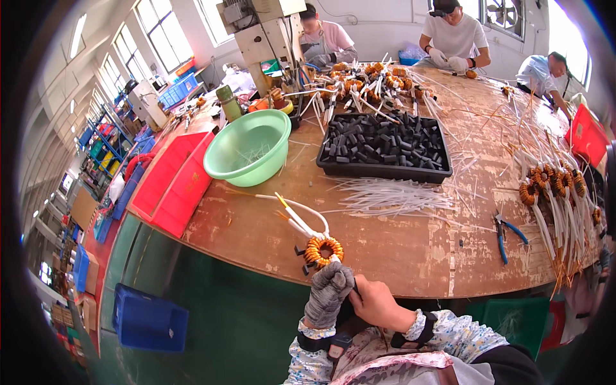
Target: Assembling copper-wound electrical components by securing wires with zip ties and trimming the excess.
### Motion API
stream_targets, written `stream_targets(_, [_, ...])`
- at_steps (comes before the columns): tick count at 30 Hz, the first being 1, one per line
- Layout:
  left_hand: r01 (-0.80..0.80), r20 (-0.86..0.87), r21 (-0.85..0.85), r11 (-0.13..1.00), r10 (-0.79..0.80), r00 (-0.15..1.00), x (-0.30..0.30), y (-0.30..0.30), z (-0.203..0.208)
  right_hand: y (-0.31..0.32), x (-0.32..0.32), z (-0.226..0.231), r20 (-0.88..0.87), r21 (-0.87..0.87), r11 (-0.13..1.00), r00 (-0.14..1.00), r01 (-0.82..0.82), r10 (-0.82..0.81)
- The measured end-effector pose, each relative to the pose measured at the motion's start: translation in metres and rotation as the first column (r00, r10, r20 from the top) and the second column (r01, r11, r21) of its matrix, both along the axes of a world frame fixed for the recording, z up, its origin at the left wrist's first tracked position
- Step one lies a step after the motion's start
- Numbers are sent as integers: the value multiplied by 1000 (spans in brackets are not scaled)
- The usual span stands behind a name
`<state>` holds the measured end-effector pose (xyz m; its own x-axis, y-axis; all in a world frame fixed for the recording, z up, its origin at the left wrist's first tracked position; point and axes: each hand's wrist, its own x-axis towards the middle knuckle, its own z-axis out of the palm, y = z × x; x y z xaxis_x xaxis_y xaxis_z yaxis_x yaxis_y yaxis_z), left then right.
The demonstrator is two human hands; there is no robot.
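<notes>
My left hand (328, 296), in a grey glove, is closed at the lower side of a copper-wound ring coil (314, 252), where a white sleeved lead meets it. The coil sits at the table's near edge, with white sleeved leads (301, 221) reaching up from it and small black pieces at its left side. Right beside it, my bare right hand (377, 304) is closed with thumb and fingers pinched. A dark bit shows between the two hands, but its kind is hidden. Beyond the coil lies a pile of thin clear-white tubes (394, 197).
A black tray (385, 174) holds many short black tubes. Left of it stand a green basin (250, 173) and a red bin (173, 186). Blue-handled cutters (502, 239) and a bundle of coils (545, 183) lie to the right. Several people work around the far side.
</notes>
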<state>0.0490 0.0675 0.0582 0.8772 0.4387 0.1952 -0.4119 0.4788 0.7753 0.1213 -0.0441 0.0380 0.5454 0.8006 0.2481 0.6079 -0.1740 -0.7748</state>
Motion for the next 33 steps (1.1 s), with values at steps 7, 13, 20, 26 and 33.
stream_targets(7, [-133,-175,230,964,175,969,-11,-3,29,-4,28,25,-748,-40,972,652,-231,124])
stream_targets(13, [10,-596,271,963,159,787,-60,-6,-7,-7,33,45,-213,-19,983,961,-185,176])
stream_targets(20, [55,-463,-217,975,-153,873,-52,-53,-47,3,30,39,-313,-32,943,900,-331,305])
stream_targets(26, [157,-419,-268,951,-262,870,-57,-45,-78,0,25,49,-172,-24,967,954,-255,247])
stream_targets(33, [77,-500,-211,974,-175,848,-41,-46,-39,-3,20,36,-360,8,984,917,-179,170])
